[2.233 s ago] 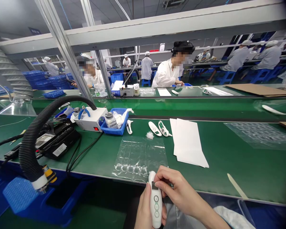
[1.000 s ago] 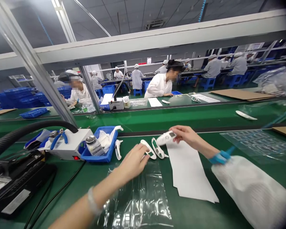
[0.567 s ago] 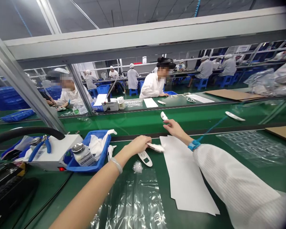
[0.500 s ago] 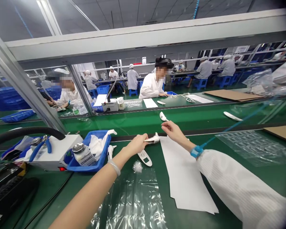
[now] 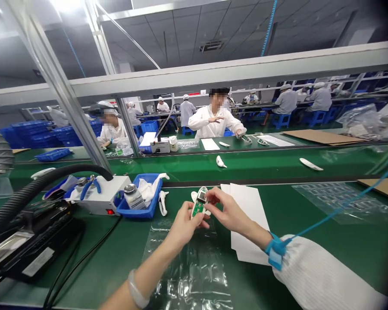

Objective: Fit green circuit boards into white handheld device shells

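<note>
**Open shell in hand, guts showing**

So the shell (image 5: 203,188) is held over the bench (image 5: 310,241), dead centre, green board (image 5: 198,209) and dark screen (image 5: 201,196) in plain view. Left hand (image 5: 185,224) is wrapped round it, gripping it. Right hand (image 5: 226,209) has thumb and fingers bunched at the screen end; can't tell if it's actually pinching anything.

Progress, my guess: board's in, nothing's covering it, so roughly half together. A white piece (image 5: 193,196) peeks out right by it, mostly hidden. The unit (image 5: 220,161) at one o'clock looks closed up from here.

Containers: the blue tray (image 5: 140,212) at nine o'clock has a jar (image 5: 132,196) and white cloth (image 5: 145,189) in it, plus a white part (image 5: 161,177) over its far corner. No idea what's in the jar. Farther out at nine, behind the white box (image 5: 98,207) with pliers (image 5: 96,186) on top, there's a second tray (image 5: 51,189) with clutter I can't make out. Clear film (image 5: 202,262) at six, paper (image 5: 252,202) at three.
</note>
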`<state>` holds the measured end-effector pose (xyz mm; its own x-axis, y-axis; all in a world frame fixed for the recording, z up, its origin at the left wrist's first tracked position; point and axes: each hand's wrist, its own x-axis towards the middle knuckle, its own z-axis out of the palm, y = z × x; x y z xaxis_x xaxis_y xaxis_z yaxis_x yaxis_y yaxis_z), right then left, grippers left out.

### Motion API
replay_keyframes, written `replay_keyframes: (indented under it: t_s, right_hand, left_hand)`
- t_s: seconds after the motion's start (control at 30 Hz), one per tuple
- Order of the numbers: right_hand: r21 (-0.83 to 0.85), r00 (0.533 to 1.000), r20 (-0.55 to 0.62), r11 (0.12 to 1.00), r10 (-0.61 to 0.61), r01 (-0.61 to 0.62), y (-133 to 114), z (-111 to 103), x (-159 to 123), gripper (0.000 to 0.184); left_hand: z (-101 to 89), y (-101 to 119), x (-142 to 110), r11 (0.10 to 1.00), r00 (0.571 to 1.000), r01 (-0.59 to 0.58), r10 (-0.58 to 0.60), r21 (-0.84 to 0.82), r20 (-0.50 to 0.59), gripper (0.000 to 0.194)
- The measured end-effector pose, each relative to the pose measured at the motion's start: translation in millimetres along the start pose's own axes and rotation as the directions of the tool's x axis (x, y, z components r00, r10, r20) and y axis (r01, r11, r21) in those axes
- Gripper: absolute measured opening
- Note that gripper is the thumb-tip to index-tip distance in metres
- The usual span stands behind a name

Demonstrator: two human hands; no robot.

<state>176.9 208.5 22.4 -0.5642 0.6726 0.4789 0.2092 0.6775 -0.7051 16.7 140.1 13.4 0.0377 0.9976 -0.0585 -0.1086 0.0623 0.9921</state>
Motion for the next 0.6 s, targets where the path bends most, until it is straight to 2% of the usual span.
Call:
replay_keyframes:
  t_s: [0.2,0.4,0.47,0.53,0.6]
  right_hand:
    - [-0.002,0.969,0.187,0.986,-0.164,0.167,-26.2,0.0,-16.4,0.012]
    - [-0.153,0.919,0.342,0.954,-0.195,0.259,-46.6,18.1,-36.5,0.018]
    - [-0.090,0.946,0.276,0.976,-0.167,0.199,-47.7,23.6,-34.6,0.018]
    - [-0.025,0.992,0.109,0.997,-0.068,0.071,-41.2,28.6,-25.5,0.019]
    - [-0.092,0.999,-0.049,0.996,0.008,-0.013,-26.9,36.0,-14.1,0.020]
  left_hand:
    - [-5.8,2.7,-58.6,0.993,0.994,0.101,-0.098,-0.063,0.053,0.038]
    - [-14.0,-22.7,-96.2,0.990,0.991,0.126,-0.123,-0.069,0.046,0.035]
    - [-18.3,-30.9,-109.2,0.992,0.993,0.118,-0.117,-0.040,0.021,0.032]
    - [-24.5,-35.2,-121.8,0.993,0.994,0.110,-0.111,-0.048,-0.026,0.032]
    - [-31.8,-35.7,-132.7,0.986,0.985,0.129,-0.140,-0.109,-0.103,0.034]
